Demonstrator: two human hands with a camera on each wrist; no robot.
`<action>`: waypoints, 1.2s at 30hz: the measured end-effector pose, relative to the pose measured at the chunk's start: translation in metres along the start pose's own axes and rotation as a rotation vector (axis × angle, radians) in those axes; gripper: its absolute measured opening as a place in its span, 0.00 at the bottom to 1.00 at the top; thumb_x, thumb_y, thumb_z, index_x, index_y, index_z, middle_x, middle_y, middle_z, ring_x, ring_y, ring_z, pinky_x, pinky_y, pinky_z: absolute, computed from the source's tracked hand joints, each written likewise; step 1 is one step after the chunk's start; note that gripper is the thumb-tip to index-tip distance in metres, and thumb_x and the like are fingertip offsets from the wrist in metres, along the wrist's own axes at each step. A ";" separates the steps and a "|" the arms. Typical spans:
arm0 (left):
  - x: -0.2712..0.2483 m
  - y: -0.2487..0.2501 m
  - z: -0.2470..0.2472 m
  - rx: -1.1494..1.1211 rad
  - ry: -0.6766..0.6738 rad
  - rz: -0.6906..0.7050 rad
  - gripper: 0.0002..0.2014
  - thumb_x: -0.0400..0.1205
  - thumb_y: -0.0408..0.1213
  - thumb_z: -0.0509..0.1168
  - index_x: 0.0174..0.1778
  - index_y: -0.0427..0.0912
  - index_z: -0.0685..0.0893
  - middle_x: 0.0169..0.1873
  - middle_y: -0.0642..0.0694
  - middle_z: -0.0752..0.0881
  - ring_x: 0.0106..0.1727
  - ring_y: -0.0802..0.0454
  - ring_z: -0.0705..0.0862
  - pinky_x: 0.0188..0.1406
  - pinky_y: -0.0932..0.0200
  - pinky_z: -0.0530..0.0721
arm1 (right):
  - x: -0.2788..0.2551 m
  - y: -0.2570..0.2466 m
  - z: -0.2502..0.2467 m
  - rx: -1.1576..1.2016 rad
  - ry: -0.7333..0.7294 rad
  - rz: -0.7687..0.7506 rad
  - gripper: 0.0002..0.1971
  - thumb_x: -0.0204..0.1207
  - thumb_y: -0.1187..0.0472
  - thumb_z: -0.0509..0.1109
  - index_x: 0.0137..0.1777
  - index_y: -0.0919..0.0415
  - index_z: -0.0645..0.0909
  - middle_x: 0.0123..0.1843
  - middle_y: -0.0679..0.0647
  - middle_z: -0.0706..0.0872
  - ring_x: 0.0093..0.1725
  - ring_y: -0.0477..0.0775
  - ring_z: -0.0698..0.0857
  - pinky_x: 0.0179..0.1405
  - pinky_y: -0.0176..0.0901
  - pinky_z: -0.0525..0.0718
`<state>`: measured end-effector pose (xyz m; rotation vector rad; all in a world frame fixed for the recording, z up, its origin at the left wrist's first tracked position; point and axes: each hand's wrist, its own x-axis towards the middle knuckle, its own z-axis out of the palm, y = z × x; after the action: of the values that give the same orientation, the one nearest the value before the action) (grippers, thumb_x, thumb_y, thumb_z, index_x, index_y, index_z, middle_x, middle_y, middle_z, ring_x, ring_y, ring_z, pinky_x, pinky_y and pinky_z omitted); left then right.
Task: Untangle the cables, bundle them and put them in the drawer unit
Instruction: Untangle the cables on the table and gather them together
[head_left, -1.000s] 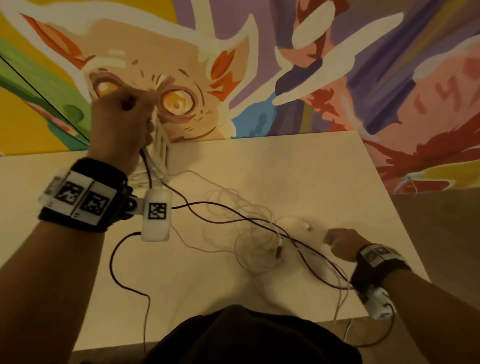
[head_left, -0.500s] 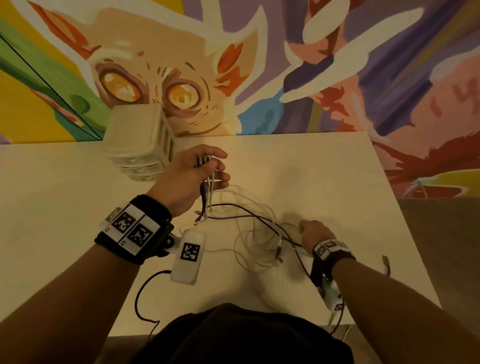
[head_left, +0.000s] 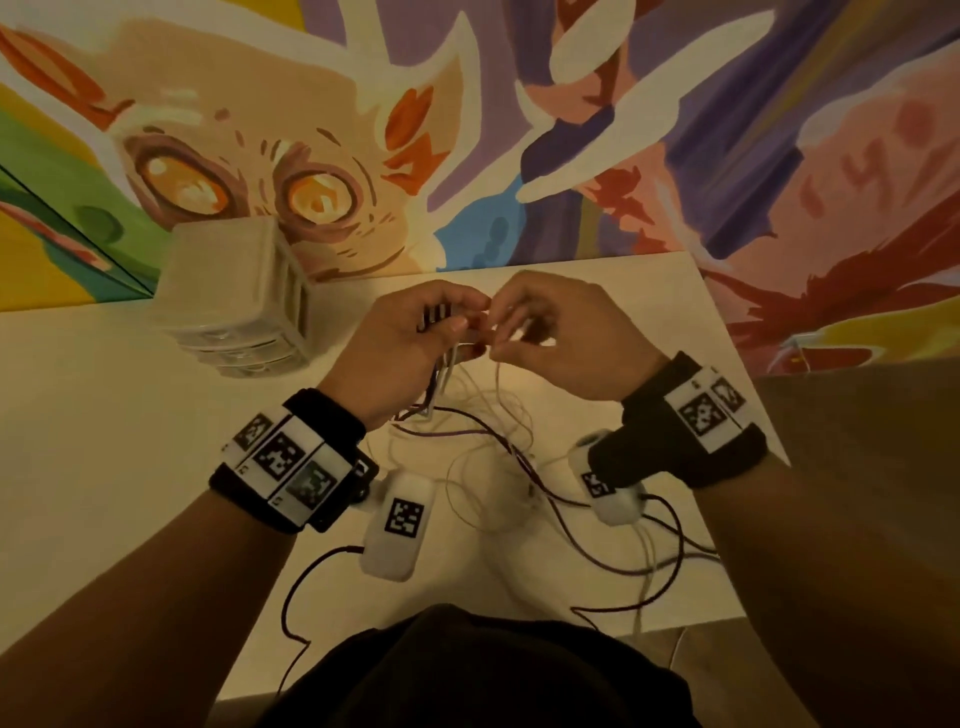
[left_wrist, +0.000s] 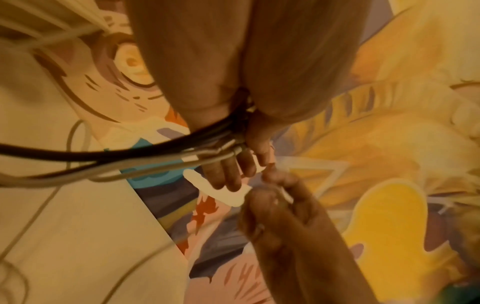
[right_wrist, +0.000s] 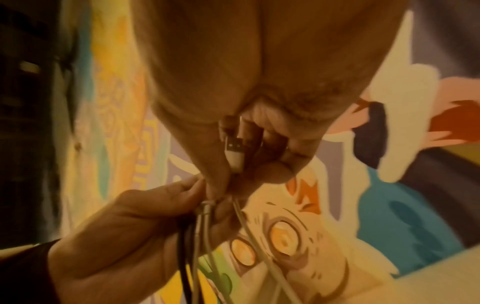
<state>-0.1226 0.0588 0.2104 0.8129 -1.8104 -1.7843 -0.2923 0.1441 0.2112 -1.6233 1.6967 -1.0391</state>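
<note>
Both hands meet above the middle of the white table (head_left: 104, 415). My left hand (head_left: 415, 338) grips a gathered bunch of black and white cables (left_wrist: 161, 156), which hang down to a loose tangle of cables (head_left: 498, 457) on the table. My right hand (head_left: 540, 332) pinches a white cable with a USB plug (right_wrist: 235, 152) between thumb and fingers, right beside the left hand's fingertips. The translucent drawer unit (head_left: 239, 296) stands at the back left against the wall, its drawers closed.
A painted mural wall (head_left: 623, 130) rises right behind the table. The table's right edge (head_left: 748, 374) drops to a dark floor. Cables from the wrist cameras trail over the front edge near my dark-clothed torso (head_left: 478, 670).
My left hand came down from the drawer unit to mid-table with the cable bunch. My right hand lifted off the table with a white cable and moved up to meet the left.
</note>
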 end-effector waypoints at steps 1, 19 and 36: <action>0.000 0.001 0.003 0.013 0.002 0.009 0.13 0.85 0.22 0.56 0.54 0.38 0.85 0.51 0.33 0.87 0.54 0.41 0.89 0.57 0.47 0.88 | 0.004 -0.006 0.003 0.012 0.032 -0.025 0.11 0.68 0.66 0.78 0.48 0.59 0.81 0.39 0.48 0.90 0.41 0.43 0.88 0.45 0.45 0.87; -0.009 0.000 0.000 0.218 -0.179 -0.051 0.21 0.86 0.25 0.56 0.70 0.52 0.79 0.43 0.43 0.81 0.42 0.47 0.86 0.50 0.51 0.90 | -0.005 0.006 0.029 -0.149 0.277 0.106 0.35 0.56 0.46 0.84 0.63 0.46 0.73 0.32 0.48 0.81 0.31 0.44 0.81 0.35 0.38 0.79; 0.006 0.024 -0.006 -0.324 0.033 0.057 0.12 0.86 0.23 0.55 0.57 0.38 0.80 0.40 0.42 0.82 0.42 0.47 0.86 0.48 0.52 0.86 | -0.081 0.142 0.123 0.009 -0.199 0.907 0.37 0.58 0.38 0.81 0.64 0.52 0.74 0.55 0.49 0.82 0.53 0.51 0.81 0.49 0.41 0.76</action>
<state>-0.1246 0.0503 0.2339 0.6513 -1.4545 -1.9454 -0.2596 0.2007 0.0175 -0.7327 1.9539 -0.4080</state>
